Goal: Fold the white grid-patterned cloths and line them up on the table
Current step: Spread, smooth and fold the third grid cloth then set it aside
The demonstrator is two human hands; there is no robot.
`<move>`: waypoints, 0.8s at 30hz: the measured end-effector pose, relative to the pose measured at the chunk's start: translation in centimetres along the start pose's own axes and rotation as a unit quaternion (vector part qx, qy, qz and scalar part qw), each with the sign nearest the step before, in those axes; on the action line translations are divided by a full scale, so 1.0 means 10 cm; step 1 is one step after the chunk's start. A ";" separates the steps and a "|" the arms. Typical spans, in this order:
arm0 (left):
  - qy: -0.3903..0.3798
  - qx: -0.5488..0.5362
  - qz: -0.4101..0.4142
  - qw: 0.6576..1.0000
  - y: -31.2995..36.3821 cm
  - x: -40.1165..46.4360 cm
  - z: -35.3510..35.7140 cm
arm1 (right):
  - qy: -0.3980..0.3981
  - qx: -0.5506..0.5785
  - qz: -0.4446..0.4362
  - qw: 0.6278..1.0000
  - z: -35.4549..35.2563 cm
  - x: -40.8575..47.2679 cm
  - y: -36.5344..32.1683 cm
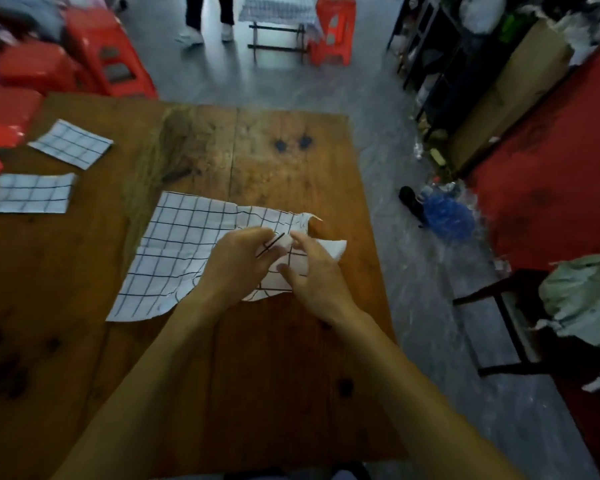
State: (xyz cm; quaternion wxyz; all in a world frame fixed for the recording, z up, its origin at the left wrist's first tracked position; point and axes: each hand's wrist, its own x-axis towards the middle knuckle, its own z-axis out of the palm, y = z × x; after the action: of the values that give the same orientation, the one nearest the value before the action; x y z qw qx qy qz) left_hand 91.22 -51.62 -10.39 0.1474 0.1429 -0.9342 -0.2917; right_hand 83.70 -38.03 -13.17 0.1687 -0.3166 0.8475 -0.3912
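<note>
Two bare forearms are stretched forward over a worn wooden desk [284,358]. Near the middle of the desk a large white grid-patterned cloth [174,258] is spread out — its left part lies flat, while its right part is bunched and lifted under both hands. A raised bit of the cloth is pinched by the curled fingers of the left hand [238,263]. The right hand [314,271] is set just beside it, its fingers bent over the crumpled right edge; whether the fabric is gripped or only touched by them cannot be told.

Farther off, at the desk's left edge, two folded cloths are laid: a nearer folded cloth [30,192] and a farther folded cloth [70,143], close together but apart, the farther one turned at an angle.

Beyond the desk, red plastic stools [94,60] are stacked at the far left, and on the grey floor a person's legs [208,15] are seen beside another red stool [333,29].
</note>
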 end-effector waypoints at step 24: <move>0.221 0.150 -0.145 0.953 1.24 -0.32 -0.76 | 0.057 -0.082 -0.526 0.845 -0.94 0.60 -1.04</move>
State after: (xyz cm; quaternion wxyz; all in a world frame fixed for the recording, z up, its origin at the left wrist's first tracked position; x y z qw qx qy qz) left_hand 94.66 -44.54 2.24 0.2834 0.3584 -0.8803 -0.1279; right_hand 78.44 -41.94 0.65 -0.1377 -0.7043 0.5913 -0.3679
